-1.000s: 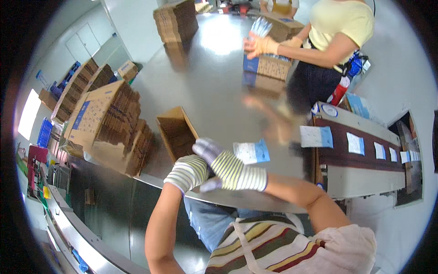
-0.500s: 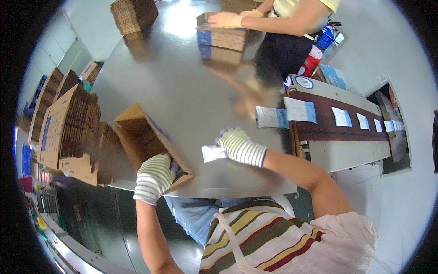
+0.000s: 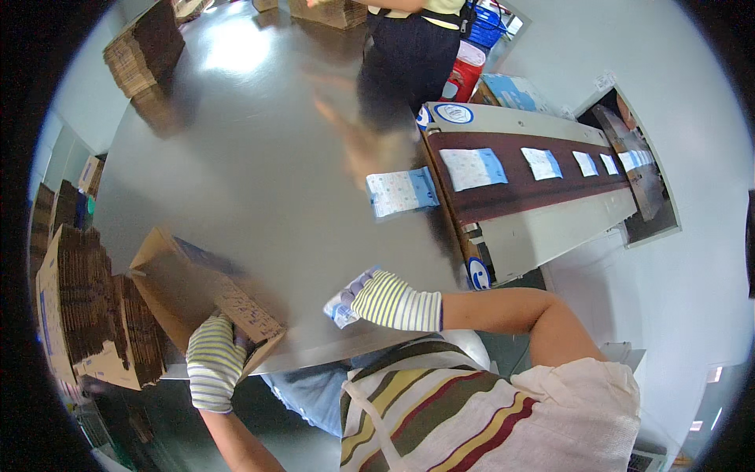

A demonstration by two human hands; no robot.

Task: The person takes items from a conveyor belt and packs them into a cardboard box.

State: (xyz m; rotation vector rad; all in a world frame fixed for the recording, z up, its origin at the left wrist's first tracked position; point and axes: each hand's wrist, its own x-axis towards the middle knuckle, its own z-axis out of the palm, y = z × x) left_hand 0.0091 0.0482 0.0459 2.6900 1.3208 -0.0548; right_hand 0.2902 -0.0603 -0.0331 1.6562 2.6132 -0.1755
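Observation:
My left hand (image 3: 215,363), in a striped knit glove, is closed on the near end of an open cardboard box (image 3: 177,275) at the table's near left edge. The box is tilted and partly blurred; its contents cannot be made out. In a matching glove, my right hand (image 3: 395,302) grips a small white-and-blue packet (image 3: 340,310) just above the near part of the table, to the right of the box. Another such packet (image 3: 403,193) is at the conveyor's end, over the tabletop. Further packets lie in a row on the belt, one of them the nearest packet (image 3: 474,168).
A conveyor (image 3: 550,216) with a dark red belt runs from a wall opening to the metal table (image 3: 259,157). Flattened cartons (image 3: 82,307) stand stacked at the left, with another carton stack (image 3: 145,47) far left. Across the table stands a person (image 3: 409,59) in dark trousers.
The view has swung right. My right hand has drawn its packet nearer the table's front edge. The box has turned and tilted in my left hand. Packets have advanced along the belt toward the table.

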